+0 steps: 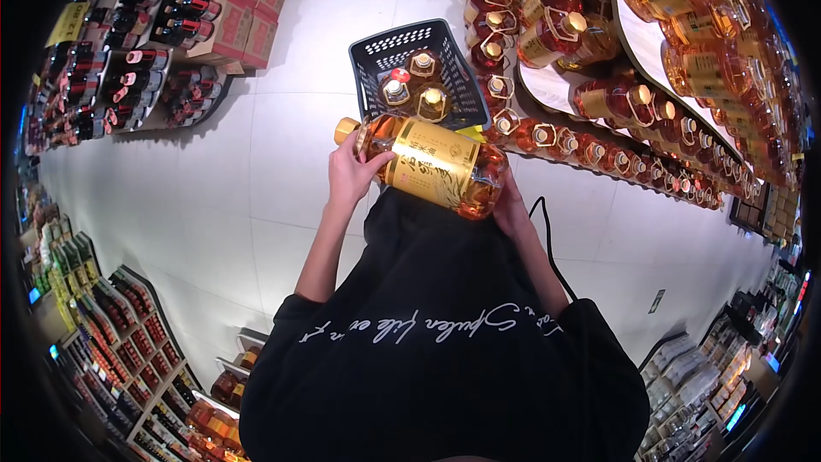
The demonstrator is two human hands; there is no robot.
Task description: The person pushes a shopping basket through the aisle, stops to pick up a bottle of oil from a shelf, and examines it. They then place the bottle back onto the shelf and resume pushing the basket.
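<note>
Oil bottle [432, 165]: lying sideways in both hands, above the basket [369, 54] standing on the floor.
Left hand [351, 173]: gripping the bottle near the neck, fingers wrapping it.
Right hand [510, 210]: supporting the bottle's base; grip mostly hidden.
Basket contents: three capped bottles [416, 84] standing upright.
Shelf [650, 51]: carrying similar bottles, right of basket.

We see a clear, glossy plastic bottle [432, 167] of amber oil, its label a shiny gold foil and its cap smooth gold. Beyond the bottle, the basket [416, 44] is dark matt plastic mesh. Under it the floor [214, 180] is smooth, glossy tile.
</note>
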